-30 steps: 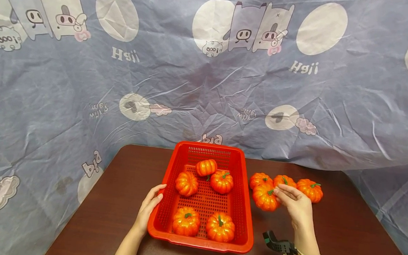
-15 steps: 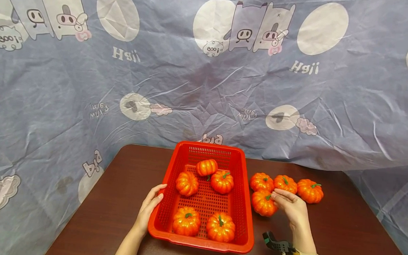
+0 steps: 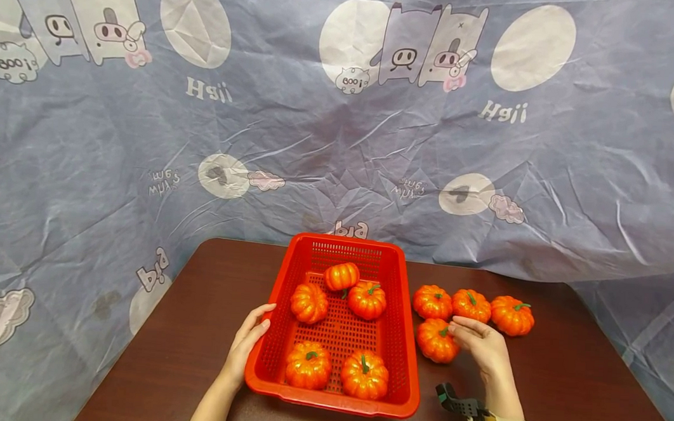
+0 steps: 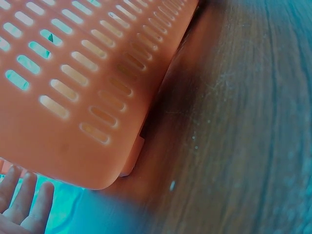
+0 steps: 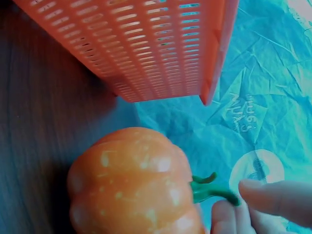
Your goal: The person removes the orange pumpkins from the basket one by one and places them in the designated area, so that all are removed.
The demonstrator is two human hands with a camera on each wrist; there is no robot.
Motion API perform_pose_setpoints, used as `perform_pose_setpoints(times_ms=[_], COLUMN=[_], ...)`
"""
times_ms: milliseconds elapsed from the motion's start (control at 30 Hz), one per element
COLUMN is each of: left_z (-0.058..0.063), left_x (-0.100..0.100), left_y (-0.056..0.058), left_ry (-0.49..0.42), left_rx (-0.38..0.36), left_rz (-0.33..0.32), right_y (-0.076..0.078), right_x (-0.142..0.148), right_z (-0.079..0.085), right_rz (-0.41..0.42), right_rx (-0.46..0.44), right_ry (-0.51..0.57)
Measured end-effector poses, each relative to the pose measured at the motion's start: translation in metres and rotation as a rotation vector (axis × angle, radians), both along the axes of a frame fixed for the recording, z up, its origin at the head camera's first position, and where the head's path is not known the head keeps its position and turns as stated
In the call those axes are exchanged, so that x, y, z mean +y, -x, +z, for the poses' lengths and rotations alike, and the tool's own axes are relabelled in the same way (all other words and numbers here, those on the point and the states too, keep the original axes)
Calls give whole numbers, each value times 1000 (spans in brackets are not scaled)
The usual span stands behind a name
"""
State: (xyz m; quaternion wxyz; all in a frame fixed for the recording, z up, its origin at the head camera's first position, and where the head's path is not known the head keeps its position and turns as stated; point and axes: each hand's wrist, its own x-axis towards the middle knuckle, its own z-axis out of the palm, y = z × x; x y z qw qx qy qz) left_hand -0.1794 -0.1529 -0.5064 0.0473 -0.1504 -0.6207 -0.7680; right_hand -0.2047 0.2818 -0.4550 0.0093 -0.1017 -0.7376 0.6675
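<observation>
The pumpkin (image 3: 436,344) under inspection is on the dark table (image 3: 213,286), just beside the right wall of the red basket (image 3: 327,401) and in front of three more pumpkins (image 3: 512,316); it appears to rest on the surface, stem up. The right hand (image 3: 486,350) brings thumb and fingertips together at the curved end of the green stem (image 5: 209,191), in what reads as a light pinch; its firmness cannot be told. The left hand (image 3: 245,344) lies against the basket's left rim, fingers nearly straight and slightly apart. Five pumpkins (image 3: 364,375) sit inside the basket. Handling assessment: the glossy, ribbed skin suggests a light, stiff, moulded piece, likely slippery on its rounded flanks and not readily crushed, though the finish may scuff. The stem offers a handy hold but is thin and hooked, and probably the weakest part; a pinch at its tip may let the body swing or slip. The sounder hold, in this judgement, is low on the stem, or thumb and fingers across opposite ribs
</observation>
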Motion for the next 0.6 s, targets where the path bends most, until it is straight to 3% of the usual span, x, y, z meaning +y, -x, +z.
perform_pose_setpoints(times_ms=[333, 600], left_z=[0, 0], left_x=[0, 0], left_y=[0, 1], left_ry=[16, 18], left_rx=[-13, -17], left_rz=[9, 22], right_y=[-8, -3], right_x=[3, 3], right_z=[10, 4], right_rz=[6, 93], right_rx=[44, -1], right_ry=[-75, -73])
